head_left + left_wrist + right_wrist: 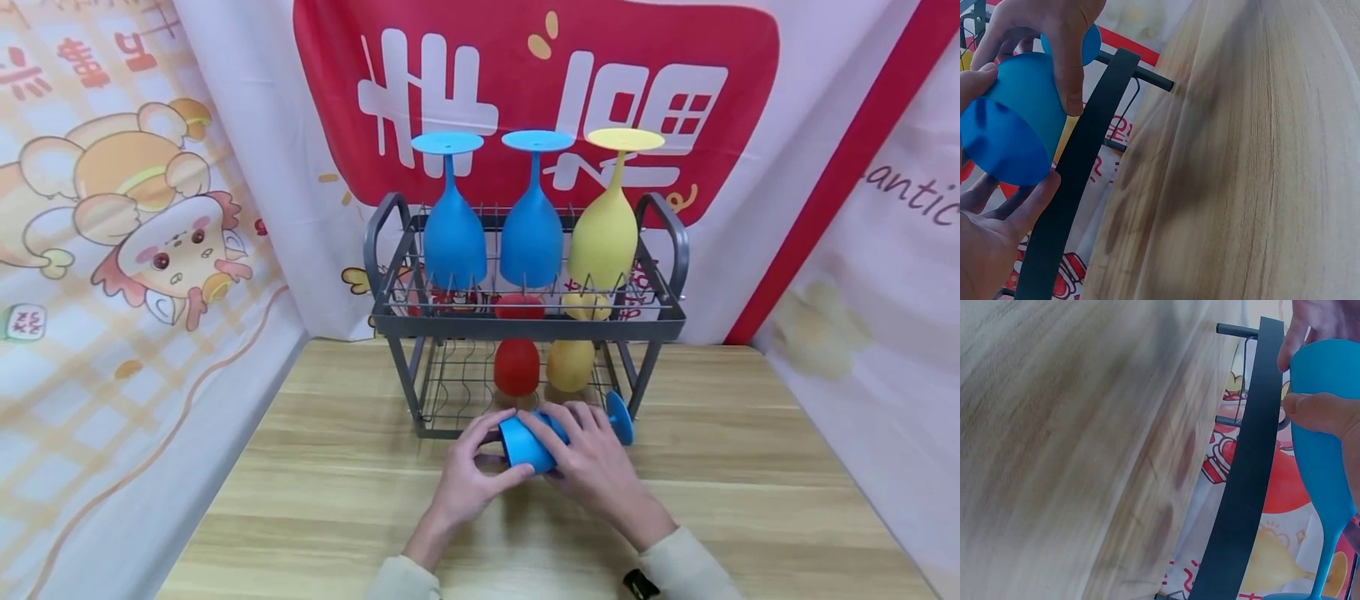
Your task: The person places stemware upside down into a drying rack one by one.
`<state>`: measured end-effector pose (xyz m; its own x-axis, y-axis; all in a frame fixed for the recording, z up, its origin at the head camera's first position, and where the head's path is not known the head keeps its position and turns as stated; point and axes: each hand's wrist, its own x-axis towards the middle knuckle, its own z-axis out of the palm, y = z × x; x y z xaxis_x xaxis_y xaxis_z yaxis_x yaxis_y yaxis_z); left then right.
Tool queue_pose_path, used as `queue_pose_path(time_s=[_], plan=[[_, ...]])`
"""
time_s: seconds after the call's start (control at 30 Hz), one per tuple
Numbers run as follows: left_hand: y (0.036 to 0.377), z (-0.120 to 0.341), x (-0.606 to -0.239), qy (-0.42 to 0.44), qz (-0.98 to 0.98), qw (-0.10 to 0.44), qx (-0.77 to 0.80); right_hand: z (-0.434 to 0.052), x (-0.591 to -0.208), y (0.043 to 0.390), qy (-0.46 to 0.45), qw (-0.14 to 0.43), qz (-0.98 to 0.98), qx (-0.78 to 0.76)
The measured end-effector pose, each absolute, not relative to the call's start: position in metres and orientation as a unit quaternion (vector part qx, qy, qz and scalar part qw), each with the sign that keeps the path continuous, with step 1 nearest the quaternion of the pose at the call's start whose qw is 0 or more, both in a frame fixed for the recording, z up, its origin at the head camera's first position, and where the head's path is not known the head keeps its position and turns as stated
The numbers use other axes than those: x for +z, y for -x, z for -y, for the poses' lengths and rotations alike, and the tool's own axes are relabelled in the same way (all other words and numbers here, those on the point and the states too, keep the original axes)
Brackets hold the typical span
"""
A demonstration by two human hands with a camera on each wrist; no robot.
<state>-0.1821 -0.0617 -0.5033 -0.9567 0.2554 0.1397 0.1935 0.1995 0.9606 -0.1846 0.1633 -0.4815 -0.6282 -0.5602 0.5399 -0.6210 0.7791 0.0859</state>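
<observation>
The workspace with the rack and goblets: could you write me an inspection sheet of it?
Surface: wooden table, bare wood around the rack.
Job's things: blue goblet on its side, held in front of the dish rack.
Clutter: upper shelf holds two blue goblets and a yellow goblet, upside down; lower shelf a red goblet and another yellow one.
Grippers: left hand and right hand both grip the goblet's bowl.
Cables: nothing seen.
Surroundings: printed cloth backdrops.
</observation>
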Motion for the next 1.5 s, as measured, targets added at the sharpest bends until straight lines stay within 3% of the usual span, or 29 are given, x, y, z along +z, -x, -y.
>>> queue_pose_path(time_s=[0.4, 0.87, 1.0, 1.27, 1.5], plan=[[0.183, 0.062, -0.506, -0.137, -0.757, 0.006, 0.639, -0.160, -0.484, 0.180, -0.307, 0.256, 0.914, 0.074], [0.184, 0.067, -0.511, -0.104, -0.702, -0.028, 0.704, -0.160, -0.501, 0.170, -0.238, 0.336, 0.875, 0.254], [0.183, 0.066, -0.513, -0.097, -0.681, -0.026, 0.725, -0.154, -0.504, 0.167, -0.165, 0.274, 0.872, 0.370], [0.181, 0.065, -0.519, -0.100, -0.657, -0.009, 0.747, -0.145, -0.498, 0.166, -0.003, 0.019, 0.803, 0.596], [0.180, 0.064, -0.524, -0.121, -0.624, 0.011, 0.772, -0.140, -0.496, 0.168, 0.000, -0.015, 0.760, 0.650]])
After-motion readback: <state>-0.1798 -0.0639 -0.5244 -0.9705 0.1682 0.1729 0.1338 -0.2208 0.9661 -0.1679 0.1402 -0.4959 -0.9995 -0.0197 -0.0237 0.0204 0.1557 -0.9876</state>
